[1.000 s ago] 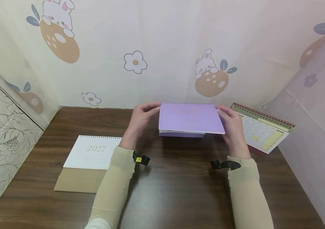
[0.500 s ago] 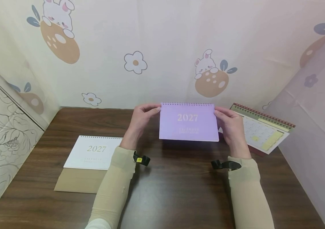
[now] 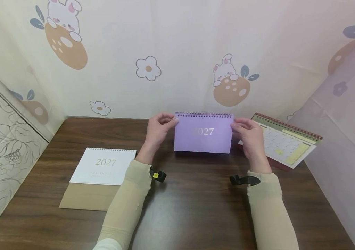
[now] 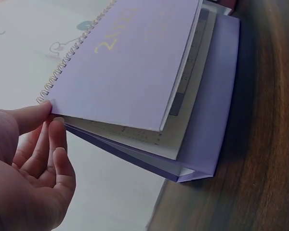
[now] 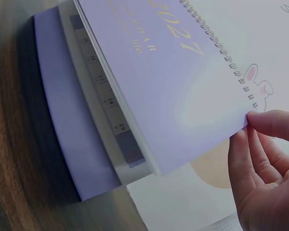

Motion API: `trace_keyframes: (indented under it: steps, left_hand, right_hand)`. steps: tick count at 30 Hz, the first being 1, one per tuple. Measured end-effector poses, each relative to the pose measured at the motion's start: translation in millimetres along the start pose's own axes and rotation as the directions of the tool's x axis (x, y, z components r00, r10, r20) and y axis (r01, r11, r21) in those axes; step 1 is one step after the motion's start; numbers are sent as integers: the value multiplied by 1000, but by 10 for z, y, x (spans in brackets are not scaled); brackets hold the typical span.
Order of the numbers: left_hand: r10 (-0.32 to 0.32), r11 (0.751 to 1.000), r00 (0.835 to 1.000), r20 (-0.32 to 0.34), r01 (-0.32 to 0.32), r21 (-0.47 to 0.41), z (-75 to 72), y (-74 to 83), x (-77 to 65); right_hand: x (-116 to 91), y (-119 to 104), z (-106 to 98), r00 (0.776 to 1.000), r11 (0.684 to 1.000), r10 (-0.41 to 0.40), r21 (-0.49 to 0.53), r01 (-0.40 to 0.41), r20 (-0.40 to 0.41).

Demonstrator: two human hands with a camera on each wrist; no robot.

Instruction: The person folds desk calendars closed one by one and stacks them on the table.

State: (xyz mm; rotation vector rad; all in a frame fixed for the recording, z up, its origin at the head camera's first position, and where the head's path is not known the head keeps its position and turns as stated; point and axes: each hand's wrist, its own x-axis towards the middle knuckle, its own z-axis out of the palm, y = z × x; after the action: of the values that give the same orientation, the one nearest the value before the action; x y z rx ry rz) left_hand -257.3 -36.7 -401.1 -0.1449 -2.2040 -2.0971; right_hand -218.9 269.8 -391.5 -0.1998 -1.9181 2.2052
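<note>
A purple desk calendar with gold "2027" lettering stands at the back middle of the table, spiral binding on top. My left hand pinches its upper left corner between thumb and fingers. At the upper right corner, my right hand pinches in the same way. Both wrist views show the purple cover and printed pages hanging slightly away from the purple base. The left hand's other fingers are curled beside the calendar's edge.
On the left lies a white 2027 calendar with a tan base, partly behind the left forearm. A green and yellow calendar with a red base stands at the right, behind the right hand. A patterned curtain borders the wooden table.
The purple calendar's cover has swung down from a raised tilt and now faces forward over the base. Both hands stay at its upper corners, the left having shifted slightly right.
</note>
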Motion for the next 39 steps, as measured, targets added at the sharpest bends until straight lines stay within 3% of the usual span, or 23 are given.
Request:
trace_keyframes:
  steps: [7,18,22,27,34,39]
  left_hand:
    - [32,996,999,7,-32,84,-17,-52,14]
    - [100,973,994,47,-108,203,-44,-145,54]
    - [130,947,986,103,-155,280,-96,-182,78]
    - [170,904,970,175,-225,365,-153,-221,114]
    - [130,891,956,262,-229,393,-187,-265,129]
    - [132,879,951,280,-243,411,-195,-291,139]
  right_hand:
    - [5,46,32,1000,986,2,-167,-6,-23]
    - [17,91,34,999,925,6,-379,-18,-34]
    - [41,148,37,999,897,4,-442,-23,-43]
    - [71,228,-1,1000,894,-3,-448,-1,-8]
    - [128,279,-112,996,913,-4,-407,42,93]
    - [127,280,-144,990,925,29,-380,26,141]
